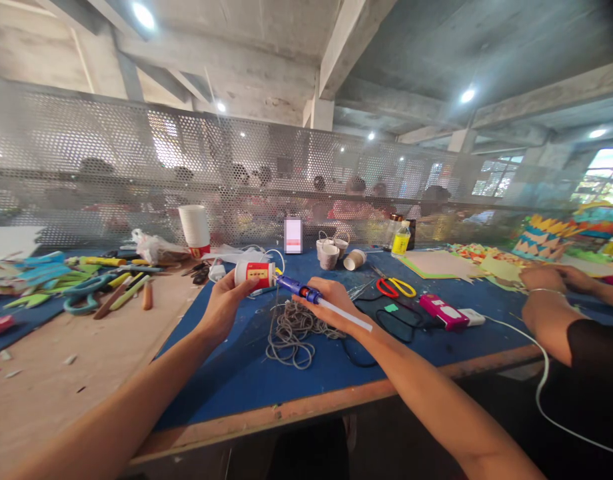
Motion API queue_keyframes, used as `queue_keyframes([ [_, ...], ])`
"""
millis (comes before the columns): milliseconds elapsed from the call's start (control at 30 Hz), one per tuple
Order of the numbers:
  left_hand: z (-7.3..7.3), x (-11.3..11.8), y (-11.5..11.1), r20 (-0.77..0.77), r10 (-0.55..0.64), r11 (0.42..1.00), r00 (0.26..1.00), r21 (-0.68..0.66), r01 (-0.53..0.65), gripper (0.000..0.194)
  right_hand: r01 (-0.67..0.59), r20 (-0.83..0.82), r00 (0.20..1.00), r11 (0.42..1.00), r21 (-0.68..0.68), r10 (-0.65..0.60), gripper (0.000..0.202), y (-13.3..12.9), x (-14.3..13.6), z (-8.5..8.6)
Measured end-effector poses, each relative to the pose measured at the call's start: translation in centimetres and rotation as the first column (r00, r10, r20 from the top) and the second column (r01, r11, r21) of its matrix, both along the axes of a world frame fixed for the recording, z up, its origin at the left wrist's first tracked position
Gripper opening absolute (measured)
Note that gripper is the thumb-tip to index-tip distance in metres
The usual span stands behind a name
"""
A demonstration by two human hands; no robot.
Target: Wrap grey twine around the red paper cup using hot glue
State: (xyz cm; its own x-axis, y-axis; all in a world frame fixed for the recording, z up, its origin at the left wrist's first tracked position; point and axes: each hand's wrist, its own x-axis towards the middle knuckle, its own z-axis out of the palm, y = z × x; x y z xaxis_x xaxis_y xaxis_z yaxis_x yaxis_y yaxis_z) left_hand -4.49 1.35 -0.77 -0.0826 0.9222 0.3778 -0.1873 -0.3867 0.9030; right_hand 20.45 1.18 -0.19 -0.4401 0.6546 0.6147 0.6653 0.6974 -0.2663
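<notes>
My left hand (222,303) grips a red and white paper cup (259,274) that is tipped on its side, its base facing right. In my right hand (332,303) is a blue hot glue gun (299,289), with a white glue stick (345,315) jutting from its rear. The gun's yellow nozzle points at the cup's base and seems to be touching or very near it. Below both hands a loose tangle of grey cord (294,333) lies on the blue mat (221,383).
Stacked paper cups (194,227) stand behind, left of several cord-wrapped cups (328,257). Scissors (396,287), a magenta power strip (442,312) and a yellow bottle (400,240) are on the right. Pliers (86,293) and carving tools lie left. A co-worker's arm (549,313) reaches in from the right.
</notes>
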Motion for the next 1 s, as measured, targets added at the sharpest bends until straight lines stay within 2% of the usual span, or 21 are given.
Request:
queue_keyframes([
  [500,0.04,0.07,-0.08,-0.02,0.025,1.0,0.999,-0.001,-0.025,0.036,-0.001,-0.017,1.0,1.0,0.005,0.001,0.037,0.04,0.02,-0.09],
  [1000,-0.06,0.01,-0.13,-0.03,-0.006,1.0,1.0,0.016,0.007,0.032,0.014,-0.01,1.0,1.0,0.024,-0.014,0.039,0.15,0.08,-0.11],
])
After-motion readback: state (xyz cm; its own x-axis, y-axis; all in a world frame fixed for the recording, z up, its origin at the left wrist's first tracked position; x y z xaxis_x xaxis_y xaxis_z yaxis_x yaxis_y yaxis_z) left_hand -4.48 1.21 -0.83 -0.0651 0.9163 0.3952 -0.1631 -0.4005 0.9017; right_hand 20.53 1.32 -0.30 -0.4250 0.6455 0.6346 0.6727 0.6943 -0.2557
